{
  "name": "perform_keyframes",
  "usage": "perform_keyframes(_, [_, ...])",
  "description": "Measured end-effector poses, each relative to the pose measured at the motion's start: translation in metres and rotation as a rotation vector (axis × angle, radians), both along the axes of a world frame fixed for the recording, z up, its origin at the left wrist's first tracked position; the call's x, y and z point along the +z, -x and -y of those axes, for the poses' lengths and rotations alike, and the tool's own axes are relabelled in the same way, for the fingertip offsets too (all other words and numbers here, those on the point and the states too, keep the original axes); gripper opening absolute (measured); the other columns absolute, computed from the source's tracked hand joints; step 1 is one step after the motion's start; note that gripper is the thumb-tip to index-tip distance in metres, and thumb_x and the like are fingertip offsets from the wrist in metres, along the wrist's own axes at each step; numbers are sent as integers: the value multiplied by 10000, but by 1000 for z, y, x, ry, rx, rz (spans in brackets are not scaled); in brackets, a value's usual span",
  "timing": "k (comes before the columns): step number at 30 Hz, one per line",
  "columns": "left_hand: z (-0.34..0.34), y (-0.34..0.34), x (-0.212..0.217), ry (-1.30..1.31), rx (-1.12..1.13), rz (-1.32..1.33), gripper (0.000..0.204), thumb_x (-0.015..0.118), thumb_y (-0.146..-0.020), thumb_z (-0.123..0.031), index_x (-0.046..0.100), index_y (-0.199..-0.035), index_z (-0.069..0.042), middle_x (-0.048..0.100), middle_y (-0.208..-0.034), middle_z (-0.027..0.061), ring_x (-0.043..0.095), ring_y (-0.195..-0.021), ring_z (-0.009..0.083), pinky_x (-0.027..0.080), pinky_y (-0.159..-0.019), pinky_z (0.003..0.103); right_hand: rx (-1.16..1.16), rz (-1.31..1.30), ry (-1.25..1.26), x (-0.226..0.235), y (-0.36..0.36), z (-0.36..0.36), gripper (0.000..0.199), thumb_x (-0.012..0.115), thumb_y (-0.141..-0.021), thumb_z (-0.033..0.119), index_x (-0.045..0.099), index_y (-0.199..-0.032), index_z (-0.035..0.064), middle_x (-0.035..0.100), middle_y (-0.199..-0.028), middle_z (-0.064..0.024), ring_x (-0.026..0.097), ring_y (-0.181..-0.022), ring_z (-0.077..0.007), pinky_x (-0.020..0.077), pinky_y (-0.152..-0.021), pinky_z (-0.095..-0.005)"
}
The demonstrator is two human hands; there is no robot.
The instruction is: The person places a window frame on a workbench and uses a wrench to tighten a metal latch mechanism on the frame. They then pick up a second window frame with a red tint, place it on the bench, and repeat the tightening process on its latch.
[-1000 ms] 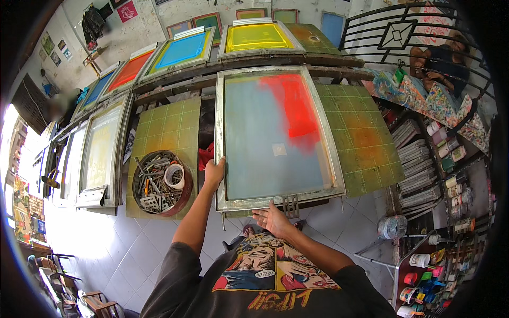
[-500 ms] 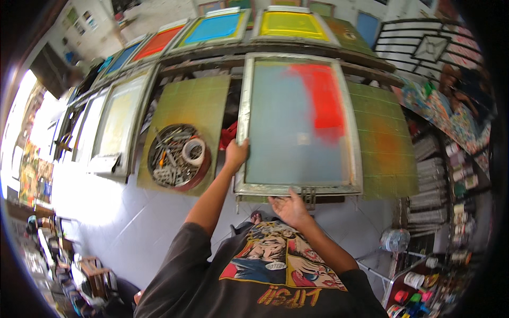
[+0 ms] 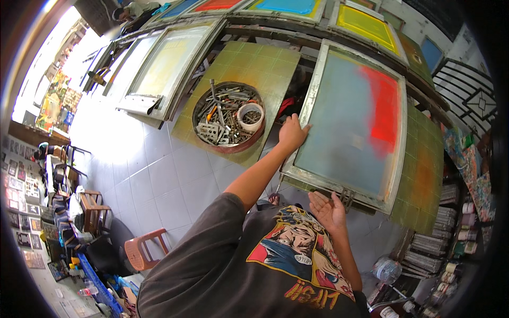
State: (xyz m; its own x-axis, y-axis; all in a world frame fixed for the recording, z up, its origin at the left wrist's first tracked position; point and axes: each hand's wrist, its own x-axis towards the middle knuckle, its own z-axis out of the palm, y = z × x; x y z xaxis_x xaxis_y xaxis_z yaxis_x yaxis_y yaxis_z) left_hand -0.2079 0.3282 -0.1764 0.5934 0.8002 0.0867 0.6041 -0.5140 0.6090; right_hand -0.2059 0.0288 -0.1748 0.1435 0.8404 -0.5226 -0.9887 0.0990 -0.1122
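A screen-printing frame (image 3: 347,119) lies in front of me, its pale metal rails around a grey-blue mesh. A bright red patch of ink (image 3: 383,108) covers part of the mesh's right side. My left hand (image 3: 292,133) is closed on the left rail, with the thumb toward the mesh and the other fingers partly hidden. By the near rail, my right hand (image 3: 328,212) is open, palm up and fingers apart, holding nothing. A metal hinge clamp (image 3: 347,199) sits on that rail just beside its fingers.
A round tin (image 3: 236,147) of metal hardware, with a white tape roll (image 3: 250,116), stands on a green board (image 3: 265,61) to the left. More screens, one with yellow mesh (image 3: 368,26), line the far side. An orange plastic stool (image 3: 143,249) is on the tiled floor at lower left.
The view has swung left and tilted, so the scene shifts right. My left hand stays at the frame's left rail. My right hand stays near the front rail, its palm turned further up.
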Motion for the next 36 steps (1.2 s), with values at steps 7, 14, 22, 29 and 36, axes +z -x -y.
perform_keyframes(7, [-38,71,66,-72,-78,368,381,689,-818,-271,591,-1047,17,635,-997,195,629,-918,336,498,-814,409,-92,90,-2,33,6,21,544,430,-992,394,477,-1309,-45,575,-1275,-195,604,-1112,-251,497,-928,-399])
perform_keyframes(14, [-217,195,71,-182,183,-88,263,624,-787,-182,654,-1017,-58,656,-1020,211,622,-983,361,495,-833,443,-137,154,83,31,12,34,483,405,-1004,380,524,-1247,-20,612,-1202,-176,623,-1043,-248,508,-898,-390])
perform_keyframes(22, [-230,171,65,-379,-65,-121,213,615,-785,-119,663,-992,-100,642,-1012,155,605,-971,354,490,-845,443,-131,247,109,27,11,30,477,385,-1010,391,531,-1237,-2,622,-1171,-149,617,-1023,-234,499,-901,-379])
perform_keyframes(29, [-239,123,40,-482,-226,-390,207,610,-756,-98,696,-944,-116,650,-1010,129,613,-1009,314,505,-844,420,-127,288,89,32,18,24,470,365,-1017,387,525,-1238,4,616,-1181,-151,612,-1033,-240,502,-902,-379])
perform_keyframes(36, [-249,116,37,-574,-308,-496,182,569,-789,-94,647,-951,-66,653,-1001,133,618,-1007,308,507,-828,425,-231,297,102,32,33,46,461,358,-1023,381,518,-1236,5,608,-1188,-151,606,-1052,-238,491,-918,-372])
